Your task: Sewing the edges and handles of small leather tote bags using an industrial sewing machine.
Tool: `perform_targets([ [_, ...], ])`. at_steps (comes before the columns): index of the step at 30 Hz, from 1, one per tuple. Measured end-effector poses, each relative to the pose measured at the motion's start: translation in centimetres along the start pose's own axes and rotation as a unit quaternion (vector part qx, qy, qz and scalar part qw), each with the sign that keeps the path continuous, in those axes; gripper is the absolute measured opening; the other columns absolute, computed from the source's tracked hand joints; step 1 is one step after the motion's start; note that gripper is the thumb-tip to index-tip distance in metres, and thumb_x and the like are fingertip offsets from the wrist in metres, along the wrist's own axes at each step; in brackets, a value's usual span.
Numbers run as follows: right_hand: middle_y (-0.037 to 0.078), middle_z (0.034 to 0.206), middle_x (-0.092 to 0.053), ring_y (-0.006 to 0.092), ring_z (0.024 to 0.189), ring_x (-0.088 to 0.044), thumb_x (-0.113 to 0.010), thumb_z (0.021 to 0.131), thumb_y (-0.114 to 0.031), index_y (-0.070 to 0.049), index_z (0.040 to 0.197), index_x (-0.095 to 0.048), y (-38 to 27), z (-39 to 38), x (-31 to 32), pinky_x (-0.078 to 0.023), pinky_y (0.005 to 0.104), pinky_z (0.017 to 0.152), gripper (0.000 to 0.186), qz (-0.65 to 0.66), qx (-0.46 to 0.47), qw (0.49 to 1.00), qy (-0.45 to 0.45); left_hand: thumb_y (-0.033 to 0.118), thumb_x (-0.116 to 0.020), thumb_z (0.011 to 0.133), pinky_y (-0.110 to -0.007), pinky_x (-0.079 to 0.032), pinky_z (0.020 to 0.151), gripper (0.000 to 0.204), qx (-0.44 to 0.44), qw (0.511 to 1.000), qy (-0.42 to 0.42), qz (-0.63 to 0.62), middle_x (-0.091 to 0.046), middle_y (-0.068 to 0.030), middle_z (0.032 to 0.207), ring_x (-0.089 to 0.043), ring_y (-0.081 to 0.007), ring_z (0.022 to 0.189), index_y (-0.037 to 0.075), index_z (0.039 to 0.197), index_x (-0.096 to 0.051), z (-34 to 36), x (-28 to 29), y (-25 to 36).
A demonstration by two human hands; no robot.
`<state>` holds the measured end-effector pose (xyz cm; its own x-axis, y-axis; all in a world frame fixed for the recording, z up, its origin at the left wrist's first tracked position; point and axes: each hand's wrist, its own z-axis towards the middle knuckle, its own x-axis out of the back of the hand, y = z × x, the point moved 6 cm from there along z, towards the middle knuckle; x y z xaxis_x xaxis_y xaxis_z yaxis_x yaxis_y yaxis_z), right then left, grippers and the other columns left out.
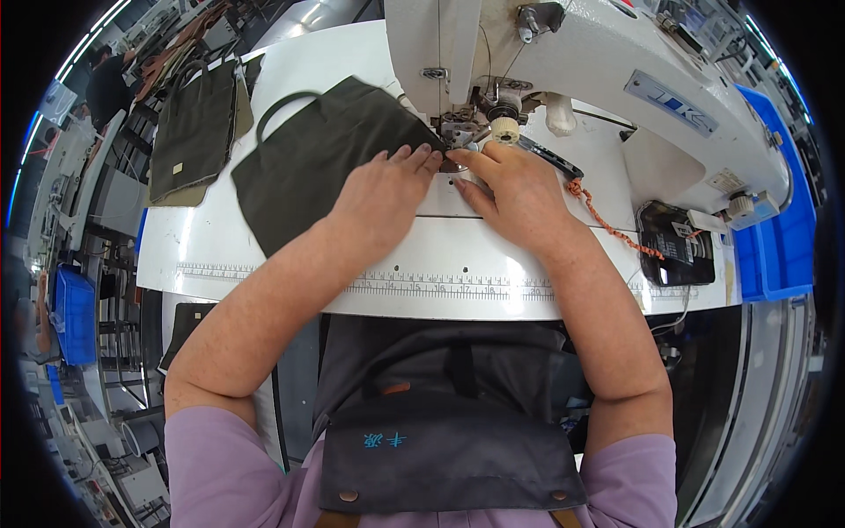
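A dark olive fabric bag piece (299,176) with a strap handle lies on the white sewing table (264,70), its right corner under the sewing machine's needle area (455,128). My left hand (378,195) is open, fingers lying flat on that piece's right edge, just left of the presser foot. My right hand (519,189) is open beside the needle, index fingertip at the fabric's corner and thumb apart below it. Behind the right hand lies a dark slim tool (554,158) with an orange braided cord. The exact stitching point is partly hidden by fingers and machine parts.
More olive bag pieces (189,141) lie at the back left. A black tray (678,268) sits on the right; blue bins (775,264) stand beyond the right edge and at far left (75,317). The white machine arm (572,53) overhangs the table. A person in dark clothing (106,84) is at upper left.
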<state>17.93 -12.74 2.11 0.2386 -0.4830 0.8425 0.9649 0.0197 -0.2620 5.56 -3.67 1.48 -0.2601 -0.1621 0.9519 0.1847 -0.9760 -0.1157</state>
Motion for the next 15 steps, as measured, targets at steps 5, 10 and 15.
perform_targets([
  [5,0.009,0.091,-0.067,0.0299,0.089,-0.068,-0.069,0.091,-0.023,-0.012,0.113,-0.075,0.1,0.1,-0.3,-0.055,0.0439,0.076,0.026,-0.013,0.003,1.000,-0.010,0.017,-0.054,0.093,-0.042,-0.047,0.111,0.044,0.099,0.971,-0.215,-0.031,-0.061,-0.0232,0.141,-0.061,-0.0326,0.129,0.004,0.134,-0.065,0.4,1.7,1.1],
  [10,0.009,0.091,-0.067,0.0302,0.089,-0.069,-0.069,0.091,-0.023,-0.012,0.113,-0.075,0.0,0.0,-0.2,-0.055,0.0444,0.077,0.025,-0.014,0.006,1.000,0.006,0.016,-0.061,0.093,-0.046,-0.045,0.114,0.034,-0.058,0.985,-0.109,-0.119,-0.064,-0.0165,0.138,-0.061,-0.0340,0.127,0.006,0.123,-0.073,1.3,2.0,-1.5],
  [15,0.009,0.091,-0.067,0.0303,0.090,-0.069,-0.069,0.091,-0.023,-0.012,0.113,-0.075,0.1,0.1,-0.3,-0.055,0.0444,0.077,0.025,-0.008,0.002,1.000,0.009,0.016,-0.066,0.093,-0.052,-0.038,0.119,0.035,-0.023,0.957,0.027,-0.287,-0.063,-0.0117,0.141,-0.056,-0.0324,0.134,0.006,0.126,-0.071,-0.7,-0.5,-2.2],
])
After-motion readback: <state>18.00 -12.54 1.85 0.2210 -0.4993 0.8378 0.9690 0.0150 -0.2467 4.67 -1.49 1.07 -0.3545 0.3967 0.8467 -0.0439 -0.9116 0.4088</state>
